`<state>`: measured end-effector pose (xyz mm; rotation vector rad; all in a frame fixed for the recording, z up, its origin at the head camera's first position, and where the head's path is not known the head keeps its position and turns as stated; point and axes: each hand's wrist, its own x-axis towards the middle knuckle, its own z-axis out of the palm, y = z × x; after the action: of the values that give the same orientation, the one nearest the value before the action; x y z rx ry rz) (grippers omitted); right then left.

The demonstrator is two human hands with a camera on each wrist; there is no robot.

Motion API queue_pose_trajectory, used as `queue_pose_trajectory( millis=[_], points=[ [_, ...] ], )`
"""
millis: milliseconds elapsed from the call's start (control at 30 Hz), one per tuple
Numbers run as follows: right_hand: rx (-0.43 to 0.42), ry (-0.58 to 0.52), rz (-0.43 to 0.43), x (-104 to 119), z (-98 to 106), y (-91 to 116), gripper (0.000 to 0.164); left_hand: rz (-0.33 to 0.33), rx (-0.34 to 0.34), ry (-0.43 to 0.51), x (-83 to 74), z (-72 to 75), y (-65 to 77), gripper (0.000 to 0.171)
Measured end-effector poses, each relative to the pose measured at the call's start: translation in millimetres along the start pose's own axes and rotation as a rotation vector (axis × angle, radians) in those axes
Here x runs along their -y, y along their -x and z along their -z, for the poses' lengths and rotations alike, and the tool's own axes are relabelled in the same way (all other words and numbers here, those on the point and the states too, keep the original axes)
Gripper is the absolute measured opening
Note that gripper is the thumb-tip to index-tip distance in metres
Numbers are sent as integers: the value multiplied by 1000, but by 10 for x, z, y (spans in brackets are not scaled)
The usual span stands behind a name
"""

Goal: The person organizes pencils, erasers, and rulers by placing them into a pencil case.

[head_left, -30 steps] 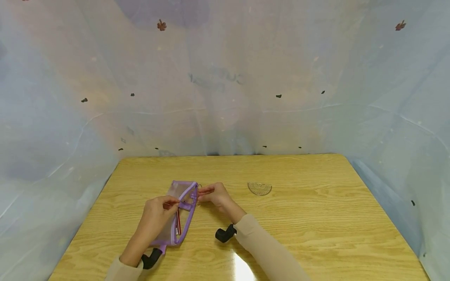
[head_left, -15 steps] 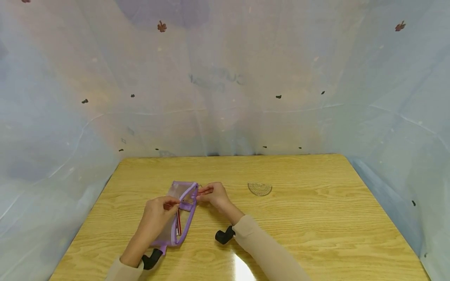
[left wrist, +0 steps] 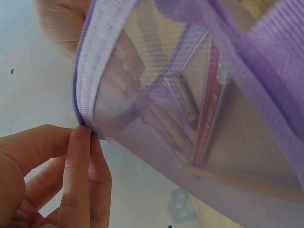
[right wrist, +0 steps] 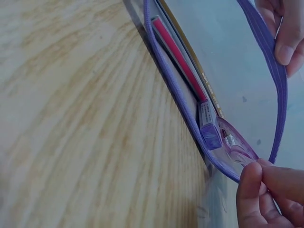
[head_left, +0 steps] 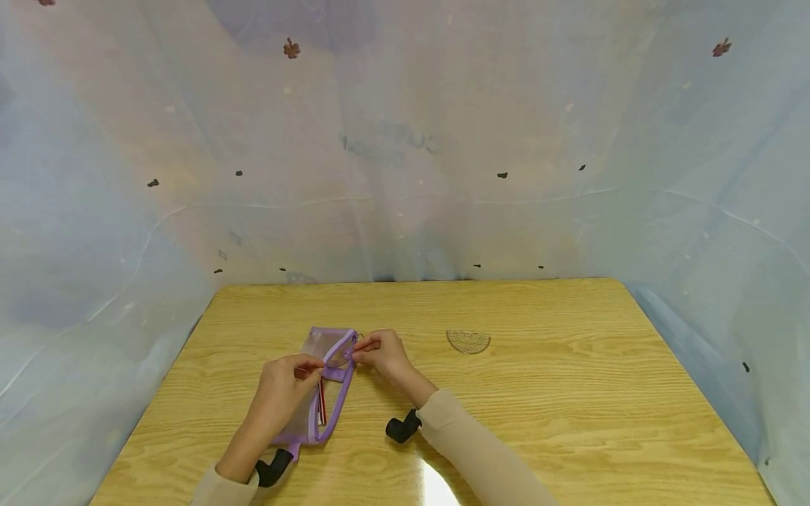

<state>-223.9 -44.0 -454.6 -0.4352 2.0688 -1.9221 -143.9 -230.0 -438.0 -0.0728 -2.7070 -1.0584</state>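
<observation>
A purple mesh pencil case (head_left: 294, 424) lies unzipped on the table, its mouth facing right. My left hand (head_left: 281, 383) pinches the upper zip edge with thumb and fingertips and lifts it, so the mouth gapes. At the far end of the opening, my right hand (head_left: 386, 355) pinches with thumb and forefinger right at the zip's end; I cannot tell whether it grips the zip pull there. Inside the case show a red stick marked HB (left wrist: 209, 111), an eraser (left wrist: 181, 100) in a paper sleeve and a dark pencil (right wrist: 209, 90) with gold lettering.
A clear protractor (head_left: 468, 341) lies on the wood-grain table (head_left: 569, 393), to the right of the right hand. Black wrist mounts (head_left: 403, 426) hang below both wrists. A pale patterned curtain (head_left: 405, 140) encloses the table at the back and sides.
The right fingertips have shifted slightly left, closer in to the case's far end. The left hand and the case stay nearly where they were.
</observation>
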Motion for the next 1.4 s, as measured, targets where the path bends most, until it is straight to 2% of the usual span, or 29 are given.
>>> queue_pose_trajectory(
  millis=[233,600,800,967,1100,1400],
  points=[
    [4,-26,6,-14,-44,-7,13,14,8,4,-4,8,-5,9],
    [-13,21,16,-346,-118,-217,7,10,19,8,9,12,-4,9],
    [-4,80,34,-347,-141,-231,4,-11,17,-1,18,15,-5,9],
    [15,133,86,-363,-165,-253,4,-25,22,-10,18,31,2,9],
    [25,162,122,-363,-176,-250,5,-23,27,-13,9,40,7,9],
    [46,214,146,-281,-197,-188,5,-16,30,-14,-11,39,8,9]
  ],
)
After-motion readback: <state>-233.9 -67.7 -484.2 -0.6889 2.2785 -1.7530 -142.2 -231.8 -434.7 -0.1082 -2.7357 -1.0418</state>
